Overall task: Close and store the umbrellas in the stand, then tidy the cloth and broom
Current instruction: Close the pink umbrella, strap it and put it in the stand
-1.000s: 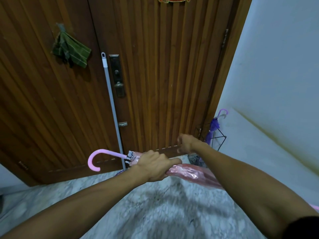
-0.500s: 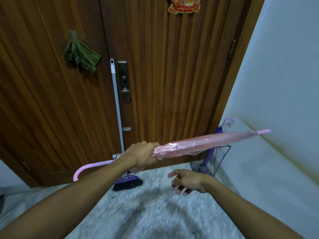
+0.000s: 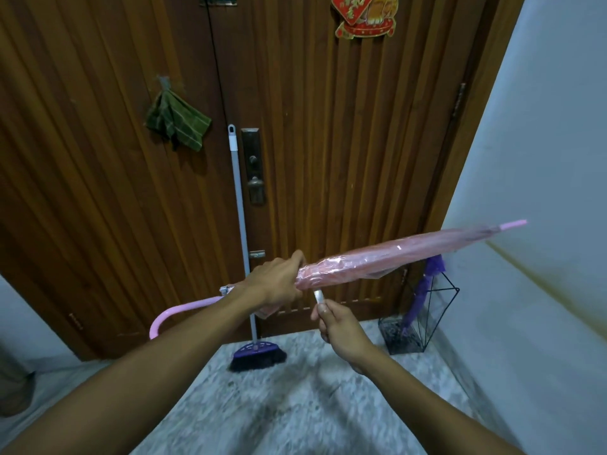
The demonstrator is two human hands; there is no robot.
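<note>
- The left hand (image 3: 274, 284), at mid-frame, is wrapped tight round the gathered canopy of the pink umbrella (image 3: 394, 257), which lies nearly level across the centre of the frame, tip toward the right wall and hooked handle low at the left.
- The right hand (image 3: 338, 326), just below it, pinches the small white strap tab (image 3: 318, 296) hanging from the canopy between thumb and fingertips.
- The wire stand (image 3: 423, 310) sits on the floor at the lower right, in the corner by the door (image 3: 345, 142), with a purple umbrella (image 3: 427, 284) already upright in it.
- The broom (image 3: 243, 244) leans against the door at centre, head on the floor; the green cloth (image 3: 175, 121) hangs from a hook at upper left.
- Likely step: winding the strap round the folds to fasten them.
- Risks, as I judge them: if the left hand loosens, the slick plastic folds could spring out and the strap would not reach; the tab is small and may slip from the pinch; the handle end is close to the broom and, swung carelessly, could knock it over.
</note>
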